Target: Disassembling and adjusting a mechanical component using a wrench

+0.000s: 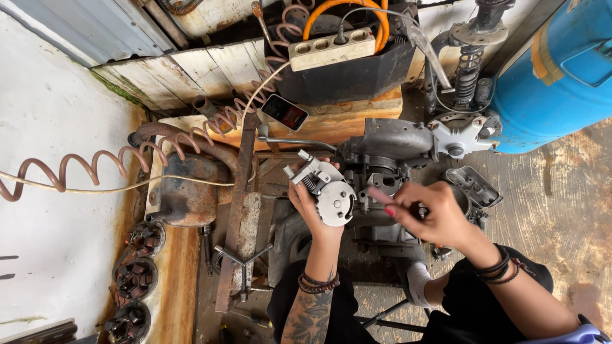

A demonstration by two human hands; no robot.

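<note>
Head view, largest item first. A blue drum (561,70) fills the frame at 2 o'clock. The wooden desk (185,76) spans 11 to 12 o'clock and runs down the left side; it carries a black box (344,76) at 12 o'clock, on which lies a cream power strip (331,48) under an orange hose (347,9). A grey engine case (389,150) sits at centre, with a shock spring (468,67) beyond it at 1 o'clock. A rusty tank (188,191) lies at 9 o'clock of the case, and a coiled copper-coloured air hose (108,162) runs from 9 o'clock up toward 12. Three dark clutch hubs (135,277) are lined up at 7 o'clock. A phone (285,112) rests on the desk just at 11 o'clock of the case. The left hand (309,207), its grip closed around the part from below, holds a round silver plate (331,194) with a small spring up against the case at centre. The right hand (433,213), at 3 o'clock of the plate, has its grip pinched narrow on a thin pink-tipped tool (380,195) pointing toward the plate. A Y-shaped wrench (243,261) lies at 7 o'clock of the left hand.
</note>
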